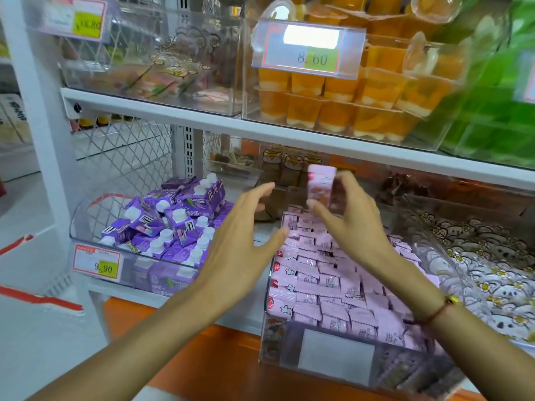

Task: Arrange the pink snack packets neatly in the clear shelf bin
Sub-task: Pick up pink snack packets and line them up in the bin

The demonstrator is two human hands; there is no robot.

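Now one pink packet [320, 183], pinched upright by the right hand [351, 218], is best slotted at twelve o'clock in the clear bin [333, 363], left hand [243, 241] spread empty.

left hand [240, 238] hovers with fingers [262, 190] spread; right hand [351, 215] raised, its fingers pinching.
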